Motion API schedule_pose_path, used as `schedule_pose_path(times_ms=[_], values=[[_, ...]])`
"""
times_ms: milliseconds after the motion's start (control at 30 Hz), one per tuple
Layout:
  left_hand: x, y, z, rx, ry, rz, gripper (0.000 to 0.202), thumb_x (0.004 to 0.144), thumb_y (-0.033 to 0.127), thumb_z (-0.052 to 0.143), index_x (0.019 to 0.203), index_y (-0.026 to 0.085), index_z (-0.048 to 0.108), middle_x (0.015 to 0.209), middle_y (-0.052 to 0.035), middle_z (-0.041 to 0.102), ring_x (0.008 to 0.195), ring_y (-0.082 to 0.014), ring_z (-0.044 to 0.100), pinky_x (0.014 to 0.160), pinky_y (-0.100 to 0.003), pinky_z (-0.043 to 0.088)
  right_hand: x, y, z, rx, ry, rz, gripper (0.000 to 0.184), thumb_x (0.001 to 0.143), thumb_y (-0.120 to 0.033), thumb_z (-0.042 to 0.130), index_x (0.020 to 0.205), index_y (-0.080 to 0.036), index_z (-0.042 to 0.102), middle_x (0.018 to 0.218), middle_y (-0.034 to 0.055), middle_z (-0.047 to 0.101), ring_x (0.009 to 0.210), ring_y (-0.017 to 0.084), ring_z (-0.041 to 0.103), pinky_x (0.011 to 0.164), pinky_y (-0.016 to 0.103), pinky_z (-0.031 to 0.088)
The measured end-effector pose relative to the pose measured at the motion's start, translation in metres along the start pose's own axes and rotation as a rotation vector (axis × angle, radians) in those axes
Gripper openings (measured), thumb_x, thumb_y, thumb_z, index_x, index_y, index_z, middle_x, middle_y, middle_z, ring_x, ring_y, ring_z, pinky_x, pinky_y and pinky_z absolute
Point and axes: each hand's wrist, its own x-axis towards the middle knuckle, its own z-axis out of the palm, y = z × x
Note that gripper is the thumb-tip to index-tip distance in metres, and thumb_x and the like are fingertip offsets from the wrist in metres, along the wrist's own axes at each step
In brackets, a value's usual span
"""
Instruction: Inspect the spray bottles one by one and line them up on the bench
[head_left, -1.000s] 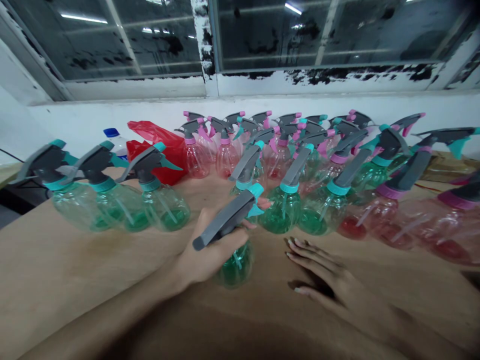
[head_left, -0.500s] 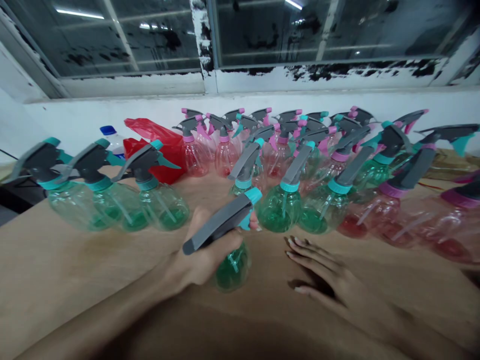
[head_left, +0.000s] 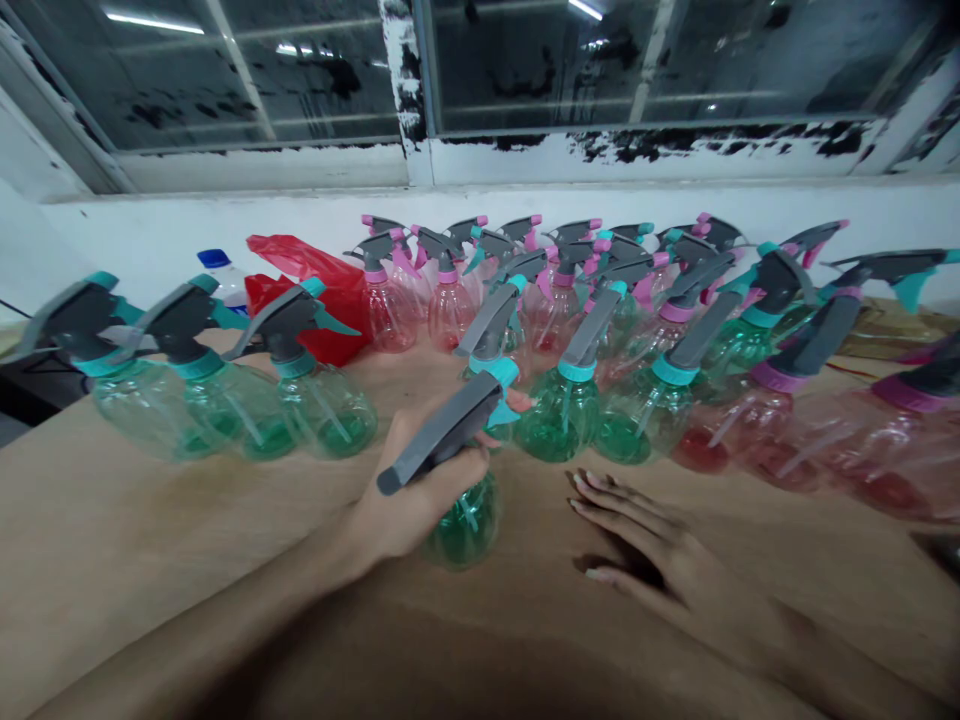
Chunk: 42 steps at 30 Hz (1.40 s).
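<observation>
My left hand (head_left: 424, 495) is wrapped round the neck of a green spray bottle (head_left: 463, 522) with a grey and turquoise trigger head. A fingertip shows beside the turquoise trigger; the collar is hidden by my hand. To the right, my right hand (head_left: 652, 550) lies on the wooden table (head_left: 525, 640) with its fingers stretched out and nothing in them. Just beyond the hands stand more green spray bottles, the nearest being one with a turquoise collar (head_left: 559, 415) and another one beside it (head_left: 628, 420).
Three green spray bottles (head_left: 334, 415) stand at the left. Several pink spray bottles (head_left: 450, 310) fill the back, with more pink ones (head_left: 757, 420) at the right. A red plastic bag (head_left: 322, 300) and a blue-capped bottle (head_left: 217, 270) sit near the wall, below the window (head_left: 637, 70).
My left hand has shifted slightly up and to the right with the green spray bottle, and a finger now reaches further past the trigger. The right hand stays flat in place.
</observation>
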Motion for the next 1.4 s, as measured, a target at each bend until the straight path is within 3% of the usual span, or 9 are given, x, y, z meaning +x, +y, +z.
schedule_pose_path(times_ms=[167,300,600,733,933,1167,1400], values=[[-0.0015,-0.0013,0.0011,0.046,0.043,-0.024,0.008,0.071,0.020,0.054,0.074,0.023,0.062,0.078,0.0031,0.066,0.075,-0.0154,0.063,0.071,-0.025,0.050,0.0011,-0.0013,-0.0018,0.004,-0.011,0.013,0.053,0.089,-0.038,0.052,0.138,-0.027,0.038,0.144,0.0029,0.040,0.133,0.022,0.035,0.108,0.045,0.035],[-0.0022,-0.0033,-0.0010,0.041,0.015,-0.034,0.009,0.073,0.021,0.054,0.075,0.023,0.062,0.076,0.0036,0.067,0.074,-0.0147,0.063,0.070,-0.024,0.050,0.0007,-0.0016,-0.0027,-0.001,-0.018,0.019,0.054,0.089,-0.039,0.052,0.139,-0.027,0.037,0.144,0.0026,0.040,0.133,0.023,0.035,0.108,0.045,0.034],[-0.0010,-0.0042,-0.0010,0.043,-0.005,0.028,0.012,0.072,0.016,0.054,0.073,0.024,0.062,0.080,0.0046,0.069,0.081,-0.0131,0.063,0.077,-0.021,0.049,0.0006,-0.0011,-0.0025,0.003,-0.017,0.007,0.053,0.089,-0.038,0.052,0.139,-0.026,0.038,0.144,0.0027,0.040,0.133,0.021,0.035,0.108,0.044,0.034],[-0.0026,-0.0063,-0.0016,0.053,0.041,0.006,0.009,0.072,0.018,0.055,0.075,0.023,0.062,0.079,0.0037,0.068,0.073,-0.0135,0.063,0.070,-0.022,0.051,0.0006,-0.0014,-0.0031,-0.005,-0.019,0.008,0.054,0.089,-0.038,0.051,0.139,-0.026,0.036,0.144,0.0028,0.040,0.133,0.021,0.034,0.108,0.044,0.034],[-0.0036,-0.0071,-0.0022,0.031,-0.029,-0.053,0.013,0.076,0.016,0.055,0.076,0.023,0.065,0.087,0.0032,0.073,0.087,-0.0126,0.065,0.081,-0.020,0.049,-0.0002,-0.0020,-0.0024,0.003,0.003,0.002,0.054,0.089,-0.037,0.051,0.140,-0.026,0.035,0.144,0.0029,0.040,0.133,0.022,0.035,0.108,0.044,0.034],[-0.0034,-0.0050,-0.0028,0.062,-0.009,-0.065,0.014,0.076,0.019,0.055,0.080,0.023,0.068,0.077,0.0036,0.073,0.084,-0.0149,0.066,0.078,-0.023,0.051,0.0004,-0.0016,-0.0015,-0.014,0.004,-0.007,0.053,0.089,-0.038,0.051,0.139,-0.024,0.037,0.144,0.0039,0.041,0.133,0.022,0.035,0.108,0.045,0.034],[-0.0010,0.0011,-0.0021,0.091,-0.061,-0.070,0.024,0.075,0.017,0.051,0.087,0.023,0.070,0.071,0.0041,0.072,0.090,-0.0154,0.066,0.083,-0.023,0.048,0.0006,-0.0027,-0.0031,0.018,0.001,0.007,0.055,0.089,-0.036,0.052,0.140,-0.027,0.035,0.144,0.0037,0.041,0.132,0.023,0.035,0.107,0.046,0.035]])
